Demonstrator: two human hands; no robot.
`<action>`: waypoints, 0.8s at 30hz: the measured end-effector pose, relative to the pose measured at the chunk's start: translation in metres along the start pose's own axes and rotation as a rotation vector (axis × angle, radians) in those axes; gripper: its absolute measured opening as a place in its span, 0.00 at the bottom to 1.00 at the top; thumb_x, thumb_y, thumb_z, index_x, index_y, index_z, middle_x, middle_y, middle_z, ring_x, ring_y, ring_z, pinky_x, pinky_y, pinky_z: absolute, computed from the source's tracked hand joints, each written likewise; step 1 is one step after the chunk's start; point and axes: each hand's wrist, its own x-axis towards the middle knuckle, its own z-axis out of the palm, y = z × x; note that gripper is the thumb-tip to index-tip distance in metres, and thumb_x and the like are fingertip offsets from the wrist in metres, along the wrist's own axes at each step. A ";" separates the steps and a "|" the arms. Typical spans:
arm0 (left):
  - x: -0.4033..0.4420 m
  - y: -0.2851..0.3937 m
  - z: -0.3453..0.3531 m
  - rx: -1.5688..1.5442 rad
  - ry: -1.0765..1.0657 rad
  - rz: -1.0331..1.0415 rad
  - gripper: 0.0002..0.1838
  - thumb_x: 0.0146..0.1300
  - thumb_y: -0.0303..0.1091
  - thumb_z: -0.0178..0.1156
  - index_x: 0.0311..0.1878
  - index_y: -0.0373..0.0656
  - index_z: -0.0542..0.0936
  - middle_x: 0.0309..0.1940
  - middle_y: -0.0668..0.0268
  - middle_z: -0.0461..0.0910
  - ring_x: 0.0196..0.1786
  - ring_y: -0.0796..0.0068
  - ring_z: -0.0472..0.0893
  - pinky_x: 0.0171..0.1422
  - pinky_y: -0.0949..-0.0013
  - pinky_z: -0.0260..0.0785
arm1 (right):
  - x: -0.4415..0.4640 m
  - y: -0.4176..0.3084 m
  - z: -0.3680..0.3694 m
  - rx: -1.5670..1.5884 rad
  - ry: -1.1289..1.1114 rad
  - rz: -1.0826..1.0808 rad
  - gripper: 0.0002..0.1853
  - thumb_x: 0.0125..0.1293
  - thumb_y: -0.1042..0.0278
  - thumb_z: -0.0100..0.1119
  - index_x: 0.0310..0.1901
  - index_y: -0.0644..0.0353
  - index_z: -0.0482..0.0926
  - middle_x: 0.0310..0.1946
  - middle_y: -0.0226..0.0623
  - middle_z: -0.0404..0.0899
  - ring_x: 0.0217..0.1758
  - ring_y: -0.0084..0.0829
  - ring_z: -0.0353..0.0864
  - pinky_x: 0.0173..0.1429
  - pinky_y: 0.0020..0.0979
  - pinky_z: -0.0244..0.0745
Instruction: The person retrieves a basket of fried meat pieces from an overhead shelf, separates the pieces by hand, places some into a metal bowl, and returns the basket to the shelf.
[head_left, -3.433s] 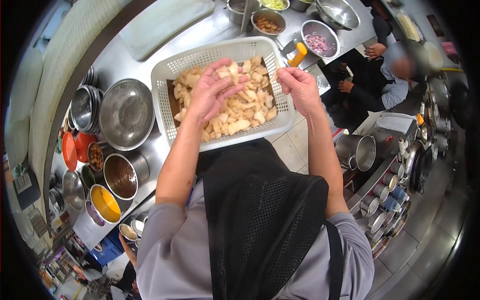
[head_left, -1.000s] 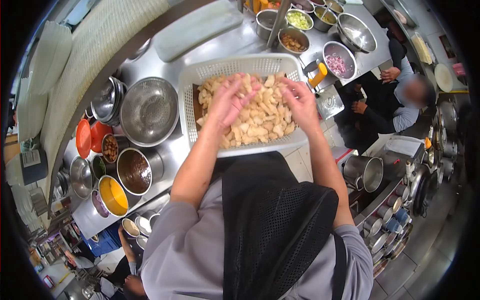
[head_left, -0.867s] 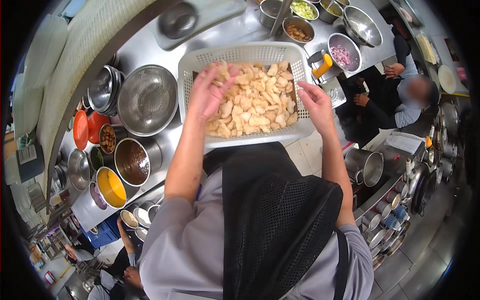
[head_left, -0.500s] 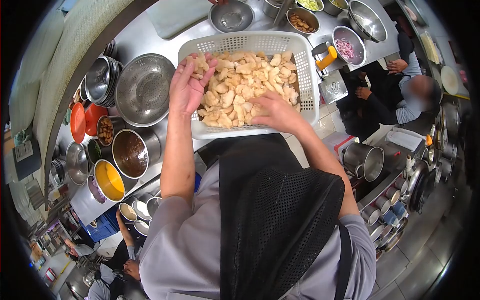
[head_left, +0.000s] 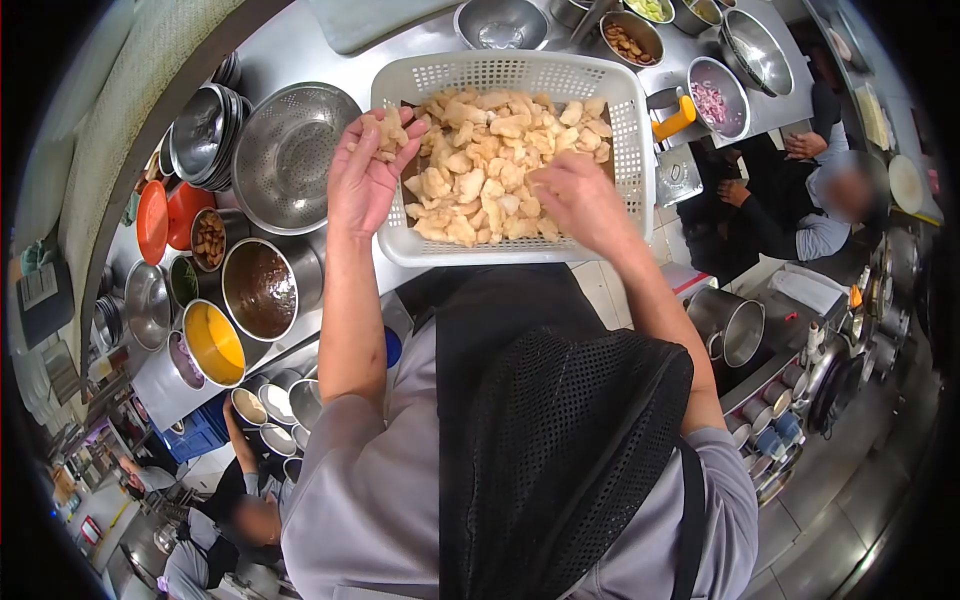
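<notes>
White basket: floor lies largely hidden beneath pale pieces. Right hand, over the basket's right half: fingertips are too indistinct to show any grip. Cutting board, beyond the basket: the view's upper edge crops it.

A pale cutting board lies on the steel worktop, beside a steel mixing bowl; to the right, chopped purple onion sits in another bowl, just beside a yellow handle; on the left, nested steel bowls stand near two orange-red dishes, dark brown sauce in a steel pot and yellow liquid in a smaller one; a co-worker is near a stockpot.
</notes>
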 end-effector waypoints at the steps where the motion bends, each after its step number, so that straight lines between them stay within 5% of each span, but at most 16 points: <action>1: 0.001 -0.002 0.003 -0.003 0.001 -0.004 0.14 0.81 0.31 0.55 0.63 0.36 0.72 0.65 0.40 0.77 0.66 0.44 0.82 0.68 0.55 0.83 | 0.007 -0.010 0.010 0.043 -0.022 -0.065 0.13 0.61 0.67 0.72 0.47 0.59 0.88 0.41 0.41 0.82 0.46 0.44 0.83 0.53 0.42 0.80; 6: 0.004 -0.004 0.018 0.008 -0.003 -0.007 0.15 0.80 0.31 0.56 0.63 0.36 0.72 0.64 0.42 0.77 0.64 0.46 0.83 0.67 0.56 0.83 | 0.024 -0.050 0.061 0.026 -0.138 -0.315 0.16 0.62 0.67 0.72 0.53 0.52 0.87 0.49 0.36 0.79 0.55 0.42 0.78 0.61 0.42 0.74; 12: -0.001 0.002 0.012 0.050 -0.003 0.012 0.14 0.80 0.30 0.55 0.63 0.36 0.72 0.66 0.42 0.76 0.65 0.46 0.82 0.69 0.56 0.82 | 0.020 -0.019 0.041 -0.019 -0.130 -0.216 0.11 0.61 0.70 0.69 0.46 0.54 0.84 0.51 0.35 0.78 0.56 0.43 0.78 0.62 0.44 0.73; 13: -0.003 0.003 0.008 0.054 0.008 0.016 0.14 0.81 0.30 0.55 0.63 0.36 0.72 0.66 0.42 0.76 0.65 0.47 0.82 0.69 0.56 0.82 | 0.018 -0.012 0.031 0.038 -0.104 -0.181 0.07 0.60 0.72 0.68 0.40 0.57 0.84 0.44 0.36 0.79 0.52 0.44 0.80 0.58 0.43 0.76; 19: -0.005 -0.003 -0.002 0.071 0.036 -0.003 0.14 0.81 0.31 0.55 0.64 0.36 0.72 0.66 0.42 0.77 0.65 0.47 0.83 0.68 0.57 0.82 | -0.006 0.028 -0.030 0.163 -0.246 0.116 0.05 0.66 0.71 0.67 0.39 0.64 0.86 0.35 0.42 0.84 0.39 0.41 0.85 0.45 0.39 0.81; 24: 0.003 -0.008 0.013 0.059 0.006 -0.027 0.15 0.81 0.31 0.56 0.64 0.36 0.73 0.65 0.42 0.77 0.64 0.47 0.83 0.67 0.57 0.83 | -0.002 0.026 -0.055 0.058 -0.072 0.286 0.06 0.66 0.72 0.65 0.39 0.66 0.86 0.36 0.47 0.86 0.40 0.48 0.88 0.47 0.42 0.82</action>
